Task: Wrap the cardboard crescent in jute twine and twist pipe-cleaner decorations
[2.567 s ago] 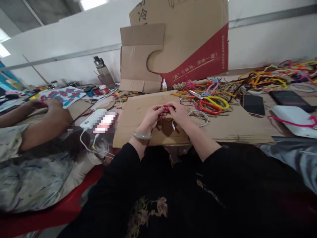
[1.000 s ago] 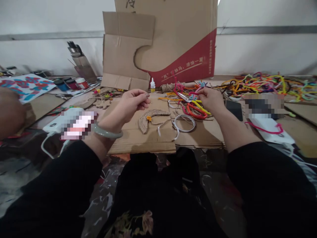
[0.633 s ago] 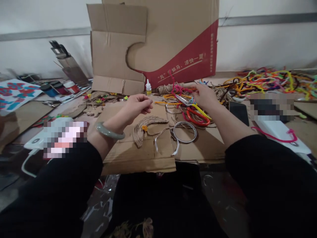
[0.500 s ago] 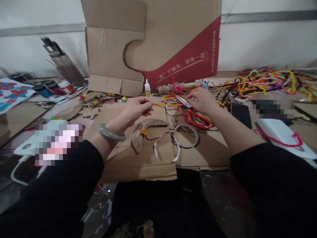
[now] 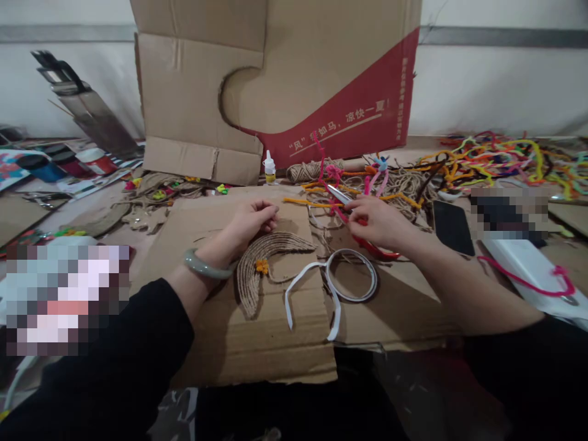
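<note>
**Snag risk on lift**

Your right hand [image 5: 380,222]: grip closed on scissors [image 5: 339,195] amid pipe cleaners [image 5: 312,203]. Careless lifting could drag them along. Your left hand [image 5: 253,222]: curled, can't tell if loaded; lowering it could nudge the twine crescent [image 5: 250,269].

1. A cardboard panel [image 5: 331,67] stands upright at the back (pale characters run across its red area).
2. Three paint jars [image 5: 67,162] sit side by side at left, near a tall grey bottle [image 5: 98,116].
3. A dark-screened phone [image 5: 452,228] lies at right, near a white device [image 5: 528,269].
</note>
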A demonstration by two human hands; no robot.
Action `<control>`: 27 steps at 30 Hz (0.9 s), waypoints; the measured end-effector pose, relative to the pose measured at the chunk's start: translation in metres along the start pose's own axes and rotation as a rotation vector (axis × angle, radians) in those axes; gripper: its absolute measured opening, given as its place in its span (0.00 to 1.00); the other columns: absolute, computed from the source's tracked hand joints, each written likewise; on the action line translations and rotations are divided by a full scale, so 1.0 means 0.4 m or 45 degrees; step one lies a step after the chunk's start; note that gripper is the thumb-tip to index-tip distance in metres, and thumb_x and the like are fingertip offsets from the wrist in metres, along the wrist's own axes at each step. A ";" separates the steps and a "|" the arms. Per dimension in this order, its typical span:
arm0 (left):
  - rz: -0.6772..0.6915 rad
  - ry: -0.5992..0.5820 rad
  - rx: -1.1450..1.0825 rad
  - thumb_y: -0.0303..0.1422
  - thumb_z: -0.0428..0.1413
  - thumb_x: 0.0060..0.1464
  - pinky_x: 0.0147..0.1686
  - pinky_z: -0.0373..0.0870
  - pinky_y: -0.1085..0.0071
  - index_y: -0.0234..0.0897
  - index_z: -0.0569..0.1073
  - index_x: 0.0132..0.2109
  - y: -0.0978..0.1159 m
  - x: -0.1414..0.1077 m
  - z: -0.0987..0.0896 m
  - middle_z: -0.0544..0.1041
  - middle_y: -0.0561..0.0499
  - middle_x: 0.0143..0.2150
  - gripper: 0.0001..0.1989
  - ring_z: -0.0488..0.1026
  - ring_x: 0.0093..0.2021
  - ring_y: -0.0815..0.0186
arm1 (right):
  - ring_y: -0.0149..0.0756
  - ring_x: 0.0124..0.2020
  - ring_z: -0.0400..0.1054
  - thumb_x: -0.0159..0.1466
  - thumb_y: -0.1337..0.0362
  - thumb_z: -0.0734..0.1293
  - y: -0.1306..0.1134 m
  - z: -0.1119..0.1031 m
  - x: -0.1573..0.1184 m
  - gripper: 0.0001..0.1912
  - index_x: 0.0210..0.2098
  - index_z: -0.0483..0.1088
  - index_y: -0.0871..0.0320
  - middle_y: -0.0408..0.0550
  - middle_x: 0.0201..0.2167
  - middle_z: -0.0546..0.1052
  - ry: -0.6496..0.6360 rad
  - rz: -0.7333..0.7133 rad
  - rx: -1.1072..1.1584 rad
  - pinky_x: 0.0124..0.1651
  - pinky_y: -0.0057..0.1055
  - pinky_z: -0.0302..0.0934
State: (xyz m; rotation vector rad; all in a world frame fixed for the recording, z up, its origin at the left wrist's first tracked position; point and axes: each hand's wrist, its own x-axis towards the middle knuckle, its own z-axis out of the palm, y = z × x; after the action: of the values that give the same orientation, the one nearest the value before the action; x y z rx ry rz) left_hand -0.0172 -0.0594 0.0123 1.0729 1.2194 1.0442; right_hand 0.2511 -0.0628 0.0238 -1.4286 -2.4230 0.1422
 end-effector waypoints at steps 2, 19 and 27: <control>-0.013 -0.022 0.004 0.26 0.56 0.51 0.19 0.62 0.81 0.32 0.70 0.28 -0.003 -0.001 0.001 0.72 0.53 0.22 0.05 0.67 0.18 0.77 | 0.42 0.37 0.71 0.55 0.64 0.63 0.007 -0.018 0.012 0.09 0.20 0.69 0.57 0.50 0.36 0.78 0.147 0.199 0.370 0.41 0.39 0.65; 0.085 -0.193 -0.289 0.30 0.60 0.48 0.18 0.59 0.81 0.34 0.72 0.37 -0.007 0.002 -0.012 0.75 0.52 0.27 0.08 0.68 0.20 0.77 | 0.28 0.17 0.54 0.58 0.64 0.60 -0.212 0.002 0.146 0.06 0.27 0.67 0.57 0.39 0.15 0.64 0.229 0.047 0.415 0.23 0.27 0.48; 0.132 -0.019 -0.333 0.26 0.56 0.52 0.20 0.61 0.80 0.33 0.69 0.31 -0.001 0.022 -0.024 0.74 0.53 0.24 0.03 0.68 0.19 0.77 | 0.34 0.22 0.64 0.61 0.62 0.59 -0.184 0.086 0.180 0.11 0.35 0.73 0.56 0.45 0.23 0.75 0.111 -0.078 0.049 0.27 0.29 0.50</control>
State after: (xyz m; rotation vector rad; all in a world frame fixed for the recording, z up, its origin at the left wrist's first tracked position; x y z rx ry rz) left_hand -0.0263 -0.0501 0.0098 0.9453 0.9916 1.2357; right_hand 0.1462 -0.0342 0.0256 -1.3148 -2.3771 0.1095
